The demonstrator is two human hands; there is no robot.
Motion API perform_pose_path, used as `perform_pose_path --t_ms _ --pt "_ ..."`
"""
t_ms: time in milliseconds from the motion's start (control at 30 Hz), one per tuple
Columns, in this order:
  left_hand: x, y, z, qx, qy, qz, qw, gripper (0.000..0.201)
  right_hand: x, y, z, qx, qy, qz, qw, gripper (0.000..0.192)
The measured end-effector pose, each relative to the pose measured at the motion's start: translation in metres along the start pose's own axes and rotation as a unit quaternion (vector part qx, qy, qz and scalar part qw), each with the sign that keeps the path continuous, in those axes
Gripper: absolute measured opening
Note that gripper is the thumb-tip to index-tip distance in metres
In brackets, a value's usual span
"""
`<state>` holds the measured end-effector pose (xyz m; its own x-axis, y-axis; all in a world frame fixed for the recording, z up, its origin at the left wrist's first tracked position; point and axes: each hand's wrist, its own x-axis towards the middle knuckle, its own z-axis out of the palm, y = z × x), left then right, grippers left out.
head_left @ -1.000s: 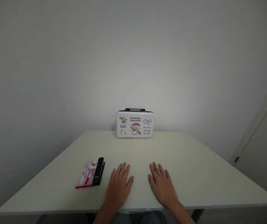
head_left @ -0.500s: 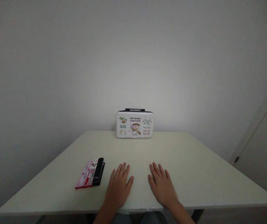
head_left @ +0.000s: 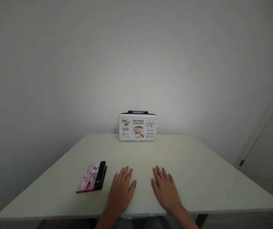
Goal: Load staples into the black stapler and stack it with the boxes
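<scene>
My left hand [head_left: 121, 191] lies flat, palm down, near the front edge of the pale table [head_left: 138, 156], fingers spread and holding nothing. To its right, across a gap, my right hand [head_left: 166, 190] rests the same way. Just left of my left hand, and apart from it, is a black stapler-like tool [head_left: 100, 176]. It lies against a flat pink-and-white printed box or card pack [head_left: 88, 178]; whether the two are joined, I cannot tell.
A white case [head_left: 138, 128] with a black handle, cartoon prints and the word TRAVEL stands upright at the table's far edge. Behind it rises a plain grey wall [head_left: 136, 63]. A door or panel [head_left: 267, 152] with dark hinges is at the right.
</scene>
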<state>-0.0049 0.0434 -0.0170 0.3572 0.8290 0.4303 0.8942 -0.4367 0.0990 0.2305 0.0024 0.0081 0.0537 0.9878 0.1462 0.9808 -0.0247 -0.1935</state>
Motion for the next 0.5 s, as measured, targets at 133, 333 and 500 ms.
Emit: perform_pose_path --t_ms 133,333,500 --pt "-0.0003 0.0 -0.0004 -0.003 0.003 0.003 1.0 0.054 -0.0004 0.0002 0.001 -0.001 0.006 -0.001 1.0 0.062" --pt "-0.0001 0.0006 -0.0014 -0.008 -0.003 -0.001 1.0 0.054 -0.001 0.0007 0.0006 -0.003 0.017 -0.008 1.0 0.062" --pt "0.0002 0.0013 -0.002 -0.006 -0.004 -0.002 1.0 0.054 -0.0019 0.0008 -0.0005 -0.003 0.015 -0.01 1.0 0.062"
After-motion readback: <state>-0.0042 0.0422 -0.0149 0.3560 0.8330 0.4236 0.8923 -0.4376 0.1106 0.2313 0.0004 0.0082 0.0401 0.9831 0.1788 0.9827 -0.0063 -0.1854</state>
